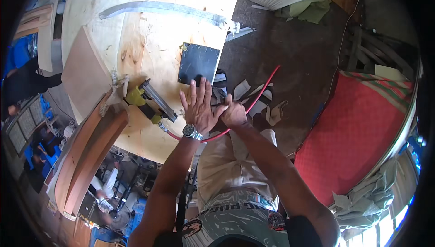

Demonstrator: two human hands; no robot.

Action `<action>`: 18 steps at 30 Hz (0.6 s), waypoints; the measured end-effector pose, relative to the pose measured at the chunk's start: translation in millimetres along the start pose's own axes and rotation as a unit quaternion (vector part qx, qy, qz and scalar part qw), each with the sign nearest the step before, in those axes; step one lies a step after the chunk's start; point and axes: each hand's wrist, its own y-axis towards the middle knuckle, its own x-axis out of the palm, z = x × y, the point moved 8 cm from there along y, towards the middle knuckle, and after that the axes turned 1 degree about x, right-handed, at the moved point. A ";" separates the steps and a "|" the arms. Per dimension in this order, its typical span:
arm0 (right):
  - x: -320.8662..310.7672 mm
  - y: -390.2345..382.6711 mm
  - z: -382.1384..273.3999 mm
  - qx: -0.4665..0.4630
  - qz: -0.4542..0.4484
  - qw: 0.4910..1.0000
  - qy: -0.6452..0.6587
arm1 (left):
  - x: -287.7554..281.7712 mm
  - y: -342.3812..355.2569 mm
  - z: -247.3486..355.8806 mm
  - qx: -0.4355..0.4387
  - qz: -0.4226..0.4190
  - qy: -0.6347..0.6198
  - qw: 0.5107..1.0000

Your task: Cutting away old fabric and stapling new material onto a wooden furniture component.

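Note:
My left hand (pixel 200 111), with a metal-banded watch (pixel 192 132) on its wrist, lies flat with fingers spread at the table's right edge. Its fingertips reach the near edge of a black square sheet (pixel 198 63). Close beside it, just off the table edge, my right hand (pixel 235 114) is closed; what its curled fingers hold, if anything, is hidden. To the left of my left hand, a yellow-green pneumatic staple gun (pixel 147 100) rests on the wooden tabletop (pixel 156 57). From it a red air hose (pixel 263 88) runs under my wrists and out to the right.
A curved grey strip (pixel 163 7) lies across the table's far part. At left are a triangular wooden panel (pixel 86 75) and curved wooden pieces (pixel 86 165). Scraps (pixel 275 112) litter the floor by the table. A red cloth-covered surface (pixel 353 134) stands at right.

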 end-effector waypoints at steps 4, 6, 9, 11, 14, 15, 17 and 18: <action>-9.4 12.0 -9.2 -0.054 0.032 0.997 -0.054 | -8.0 2.7 -1.2 -0.009 0.046 0.055 0.997; -5.9 14.6 -7.7 -0.043 0.014 0.995 -0.089 | -9.8 5.2 -4.5 -0.011 0.054 0.027 0.998; 1.9 2.2 -3.4 -0.011 -0.022 0.996 -0.082 | 6.2 1.8 -10.7 -0.025 -0.043 0.027 0.998; 6.3 -0.1 -0.1 0.001 -0.050 0.997 -0.059 | 21.1 -5.9 -12.1 -0.033 -0.126 -0.001 0.992; 0.1 9.8 -0.9 -0.029 -0.014 0.995 -0.095 | 9.3 -0.7 -15.1 -0.023 -0.017 -0.016 0.999; -4.2 18.4 -1.8 -0.046 0.012 0.992 -0.114 | 5.1 3.5 -15.4 -0.014 0.024 -0.014 1.000; -13.9 21.7 -13.4 -0.126 0.082 0.982 -0.115 | -2.1 7.8 -15.3 0.009 0.086 0.023 0.996; -6.2 20.1 -6.4 -0.084 0.028 0.988 -0.127 | 3.6 3.2 -14.7 0.005 0.050 -0.013 0.999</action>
